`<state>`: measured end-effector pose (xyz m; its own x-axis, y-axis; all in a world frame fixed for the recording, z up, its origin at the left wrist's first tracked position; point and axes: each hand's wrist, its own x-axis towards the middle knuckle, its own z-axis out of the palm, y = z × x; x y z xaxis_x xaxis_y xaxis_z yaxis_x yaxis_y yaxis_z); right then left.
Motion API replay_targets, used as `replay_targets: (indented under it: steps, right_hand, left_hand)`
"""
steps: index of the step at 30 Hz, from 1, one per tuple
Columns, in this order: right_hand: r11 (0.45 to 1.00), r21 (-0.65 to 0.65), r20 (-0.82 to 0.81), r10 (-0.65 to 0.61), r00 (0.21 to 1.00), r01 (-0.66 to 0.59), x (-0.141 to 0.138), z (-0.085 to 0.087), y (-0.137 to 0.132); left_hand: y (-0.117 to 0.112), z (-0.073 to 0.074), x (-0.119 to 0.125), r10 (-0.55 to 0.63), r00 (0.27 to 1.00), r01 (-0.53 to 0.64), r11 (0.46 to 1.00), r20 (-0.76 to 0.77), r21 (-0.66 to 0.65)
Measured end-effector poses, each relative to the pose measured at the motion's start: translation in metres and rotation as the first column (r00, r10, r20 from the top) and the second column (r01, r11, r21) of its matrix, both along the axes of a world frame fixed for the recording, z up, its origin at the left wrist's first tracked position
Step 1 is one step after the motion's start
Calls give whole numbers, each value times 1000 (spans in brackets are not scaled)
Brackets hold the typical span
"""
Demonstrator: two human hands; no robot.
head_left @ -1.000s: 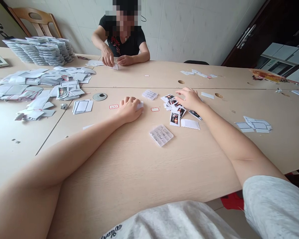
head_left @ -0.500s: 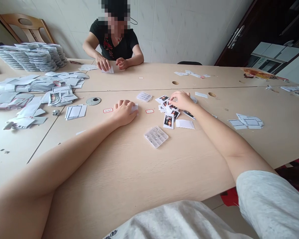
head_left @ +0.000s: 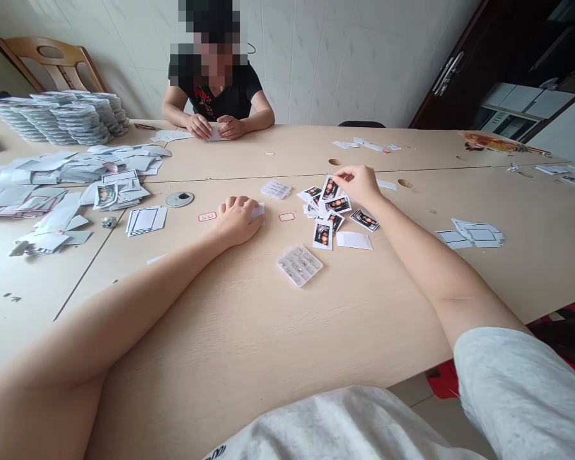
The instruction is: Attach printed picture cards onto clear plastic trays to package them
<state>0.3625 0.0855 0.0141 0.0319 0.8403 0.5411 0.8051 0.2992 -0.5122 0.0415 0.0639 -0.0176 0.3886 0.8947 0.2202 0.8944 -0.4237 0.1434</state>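
Two hands, left (head_left: pixel 239 220) curled, right (head_left: pixel 359 185) touching printed card (head_left: pixel 330 188)

Bright, even indoor light, source out of view; faint soft shadows beneath the loose cards (head_left: pixel 328 214) on the pale bench (head_left: pixel 268 332); mild sheen across the white wall tiles (head_left: pixel 306 64); wide-angle bowing toward the frame edges; no marked blur.
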Motion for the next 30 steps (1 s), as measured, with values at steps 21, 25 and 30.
replay_targets:
  steps: [21, 25, 30]
  right_hand:
    - [746, -114, -964, 76, 254, -656, -111, -28, -62]
    - [681, -100, -981, 55, 186, -726, -111, -36, -63]
    - [626, -73, -980, 99, 172, -777, -110, -39, -63]
  left_hand:
    - [-39, 9, 26, -318, 948, 290, 850, -9, 440]
    - [-36, 10, 23, -285, 957, 246, 895, 53, 374]
    - [-36, 12, 21, -341, 937, 295, 889, 79, 350]
